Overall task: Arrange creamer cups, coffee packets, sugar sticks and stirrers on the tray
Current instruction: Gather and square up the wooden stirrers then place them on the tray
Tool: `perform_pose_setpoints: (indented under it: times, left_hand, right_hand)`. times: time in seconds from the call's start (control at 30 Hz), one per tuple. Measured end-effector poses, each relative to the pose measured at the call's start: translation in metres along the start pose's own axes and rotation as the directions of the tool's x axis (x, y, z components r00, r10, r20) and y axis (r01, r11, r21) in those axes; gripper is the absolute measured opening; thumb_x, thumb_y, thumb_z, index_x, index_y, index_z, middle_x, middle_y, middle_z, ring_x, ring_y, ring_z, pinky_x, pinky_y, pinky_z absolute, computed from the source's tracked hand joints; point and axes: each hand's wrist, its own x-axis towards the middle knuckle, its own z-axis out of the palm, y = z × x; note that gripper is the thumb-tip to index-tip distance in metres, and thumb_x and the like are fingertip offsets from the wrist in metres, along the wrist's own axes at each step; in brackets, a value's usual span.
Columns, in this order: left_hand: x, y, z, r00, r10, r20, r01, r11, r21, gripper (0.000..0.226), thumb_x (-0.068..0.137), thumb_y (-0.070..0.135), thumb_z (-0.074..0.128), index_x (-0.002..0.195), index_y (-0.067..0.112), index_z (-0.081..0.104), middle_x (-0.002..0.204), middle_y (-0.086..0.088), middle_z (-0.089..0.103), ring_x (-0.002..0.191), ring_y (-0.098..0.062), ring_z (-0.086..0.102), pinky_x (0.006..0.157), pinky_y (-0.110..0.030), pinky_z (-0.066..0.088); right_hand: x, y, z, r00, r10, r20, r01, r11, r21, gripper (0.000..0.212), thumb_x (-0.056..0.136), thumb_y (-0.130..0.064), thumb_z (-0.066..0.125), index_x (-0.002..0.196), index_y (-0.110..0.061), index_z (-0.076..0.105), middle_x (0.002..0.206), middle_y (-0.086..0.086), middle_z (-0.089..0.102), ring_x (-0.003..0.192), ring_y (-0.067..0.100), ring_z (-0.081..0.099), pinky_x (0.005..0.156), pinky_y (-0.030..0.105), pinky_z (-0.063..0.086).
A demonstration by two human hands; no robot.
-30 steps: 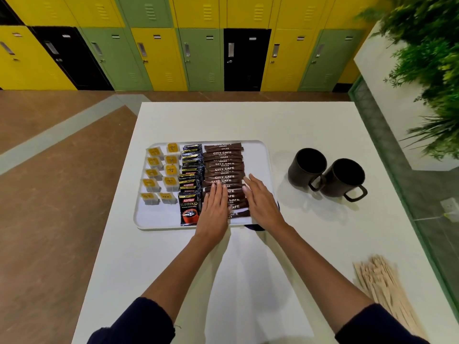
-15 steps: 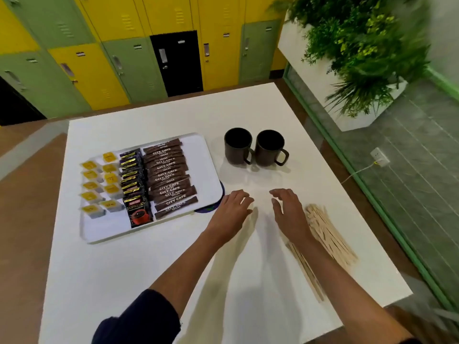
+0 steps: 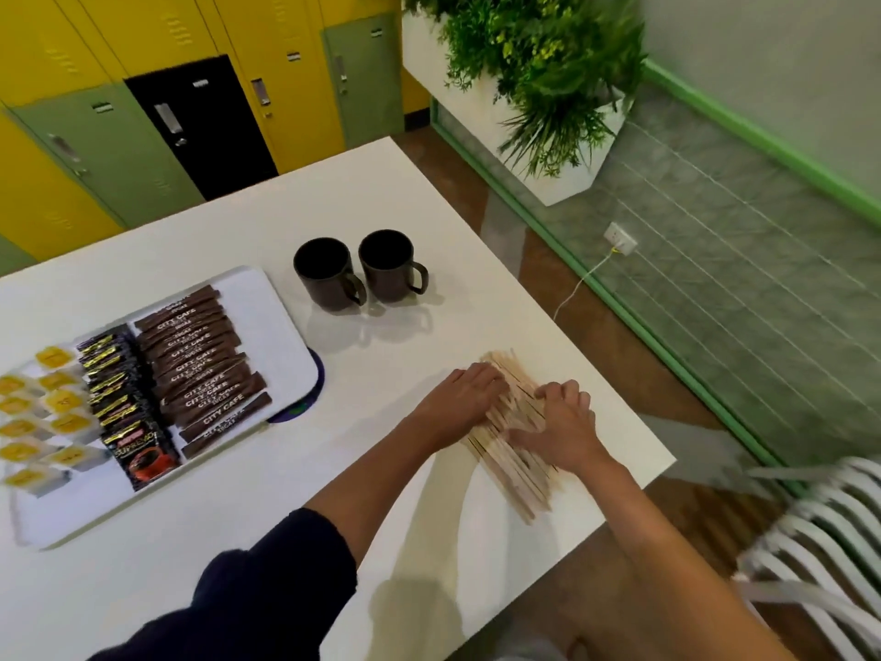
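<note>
Where the white table [image 3: 381,207] extends right of the tray [image 3: 286,336], the wooden stirrers [image 3: 515,474] lie in a loose pile, well apart from the tray. The left hand [image 3: 460,403] curls its fingers over the pile's left edge. The right hand [image 3: 562,422] curls over the right edge, thumb laid across the sticks. The tray holds creamer cups [image 3: 57,403], coffee packets [image 3: 119,388] and sugar sticks [image 3: 200,364] in rows. Two dark mugs [image 3: 329,274] stand side by side beyond.

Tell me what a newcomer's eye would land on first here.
The left hand and right hand grip a pile of wooden stirrers near the right edge of the table. Left of them, the white tray holds neat rows of brown sugar sticks; two dark mugs stand just right of it.
</note>
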Motion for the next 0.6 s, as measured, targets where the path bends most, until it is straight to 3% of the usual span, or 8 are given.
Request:
perform_pose_setpoints:
  times: [0.13, 0.3, 0.4, 0.6]
  left_hand:
    - [0.015, 0.008, 0.002, 0.996, 0.054, 0.077, -0.056, 0.998, 0.027, 0.064, 0.089, 0.016, 0.059, 0.144, 0.015, 0.027, 0.153, -0.007, 0.025, 0.144, -0.025, 0.015, 0.113, -0.035, 0.024]
    - [0.023, 0.011, 0.001, 0.996, 0.084, 0.027, -0.085, 0.996, 0.04, 0.059, 0.086, 0.007, 0.059, 0.139, 0.016, 0.035, 0.14, -0.009, 0.039, 0.134, -0.028, 0.031, 0.103, -0.036, 0.035]
    - [0.025, 0.011, 0.001, 0.996, 0.087, 0.024, -0.089, 0.993, 0.08, 0.06, 0.086, 0.015, 0.062, 0.139, 0.02, 0.034, 0.136, -0.008, 0.04, 0.124, -0.027, 0.037, 0.098, -0.036, 0.038]
    - [0.027, 0.007, 0.003, 0.999, 0.048, 0.026, -0.052, 0.984, 0.173, 0.046, 0.088, 0.028, 0.059, 0.127, 0.013, 0.039, 0.134, -0.012, 0.035, 0.123, -0.029, 0.035, 0.094, -0.036, 0.039]
  right_hand:
    - [-0.004, 0.007, 0.007, 1.0, 0.002, 0.02, -0.002, 1.0, -0.02, 0.083, 0.067, -0.051, 0.077, 0.128, -0.014, 0.035, 0.126, 0.006, 0.034, 0.119, 0.025, 0.033, 0.097, 0.033, 0.034]
    - [-0.005, 0.008, 0.017, 0.998, -0.039, -0.047, 0.039, 0.999, -0.001, 0.069, 0.075, -0.043, 0.074, 0.124, -0.011, 0.037, 0.126, 0.008, 0.038, 0.116, 0.025, 0.037, 0.095, 0.034, 0.037]
    - [-0.002, 0.008, 0.019, 0.998, -0.045, -0.036, 0.046, 0.999, 0.026, 0.066, 0.078, -0.039, 0.072, 0.126, -0.011, 0.037, 0.127, 0.009, 0.038, 0.118, 0.026, 0.036, 0.097, 0.035, 0.037]
    - [0.002, 0.005, 0.027, 0.998, -0.063, -0.023, 0.064, 0.997, 0.043, 0.052, 0.087, -0.03, 0.065, 0.126, -0.012, 0.038, 0.127, 0.007, 0.038, 0.118, 0.024, 0.035, 0.096, 0.033, 0.034]
